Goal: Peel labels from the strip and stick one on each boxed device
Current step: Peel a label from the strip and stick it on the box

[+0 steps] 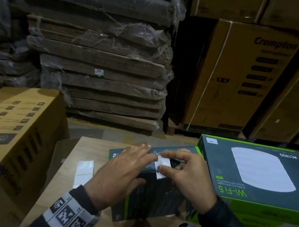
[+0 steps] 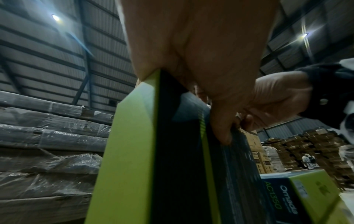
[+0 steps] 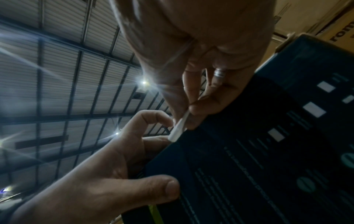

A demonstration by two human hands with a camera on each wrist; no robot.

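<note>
Right-hand grip (image 1: 184,170) pinching label (image 1: 163,162), half hidden; left hand (image 1: 125,168) around boxed device (image 1: 150,198).

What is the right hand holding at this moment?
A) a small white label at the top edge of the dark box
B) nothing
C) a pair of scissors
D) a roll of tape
A: the right hand pinches a small white label at the top edge of the dark box, which the left hand steadies.
</note>
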